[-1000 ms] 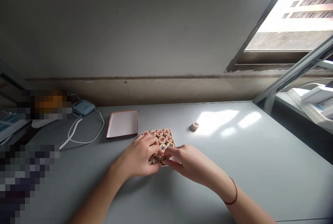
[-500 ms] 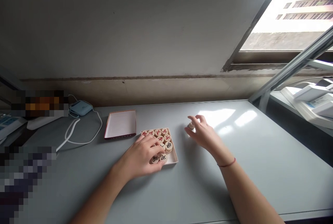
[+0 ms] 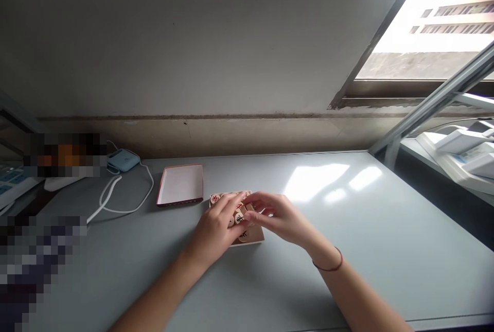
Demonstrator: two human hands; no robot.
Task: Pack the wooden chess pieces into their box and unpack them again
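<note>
A shallow open box (image 3: 255, 235) of Chinese chess pieces stands on the table in front of me. Round wooden discs with red or black characters lie in it, such as a red-marked piece (image 3: 215, 199) at its far left corner. My left hand (image 3: 218, 221) lies over the box's left part, its fingers stretched across the discs and its thumb along the near side. From the right, my right hand (image 3: 280, 217) reaches in, thumb and fingers closed around chess pieces (image 3: 249, 208) seen edge-on. Both hands hide much of the box.
Left of the box lies its lid (image 3: 180, 185), inside up. Farther left are a light blue device (image 3: 123, 159) and a white cable (image 3: 111, 188). A metal frame post (image 3: 391, 152) and white equipment (image 3: 463, 152) stand at the right.
My right hand has moved left from the small stack on the table to the box, and that spot no longer holds pieces. My left hand has shifted slightly over the discs.
</note>
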